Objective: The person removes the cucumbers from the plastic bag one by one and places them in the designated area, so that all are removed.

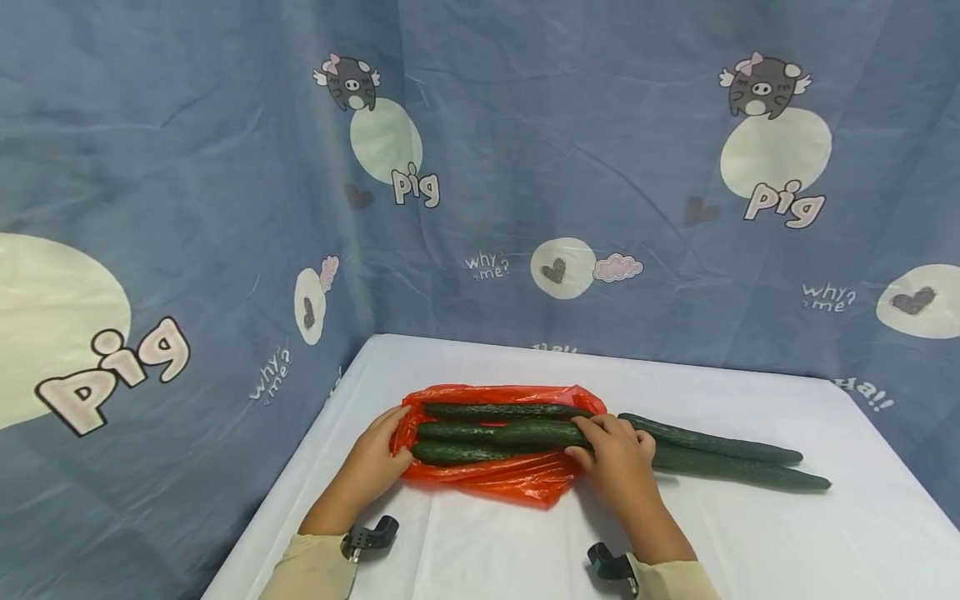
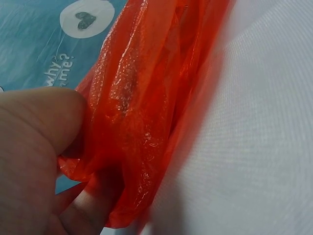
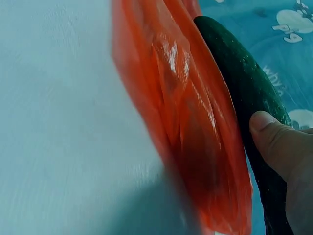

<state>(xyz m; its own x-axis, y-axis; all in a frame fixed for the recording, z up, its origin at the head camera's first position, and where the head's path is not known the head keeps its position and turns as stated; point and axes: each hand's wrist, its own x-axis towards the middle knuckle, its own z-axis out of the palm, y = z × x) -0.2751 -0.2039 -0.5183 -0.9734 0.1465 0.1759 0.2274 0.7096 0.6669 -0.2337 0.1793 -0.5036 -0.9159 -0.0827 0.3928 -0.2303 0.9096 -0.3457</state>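
Observation:
A red plastic bag lies spread on the table with dark green cucumbers on it. My left hand grips the bag's left end, and in the left wrist view the thumb and a finger pinch its crinkled film. My right hand holds a cucumber over the bag's right part; the right wrist view shows the thumb pressed along this cucumber. Around its tip lie a back cucumber, a middle cucumber and a front cucumber. The held cucumber's far end is hidden by the hand.
Right of the bag, a rear cucumber and a front cucumber lie side by side on the white-covered table. A blue curtain with pig prints hangs behind the table and along its left side.

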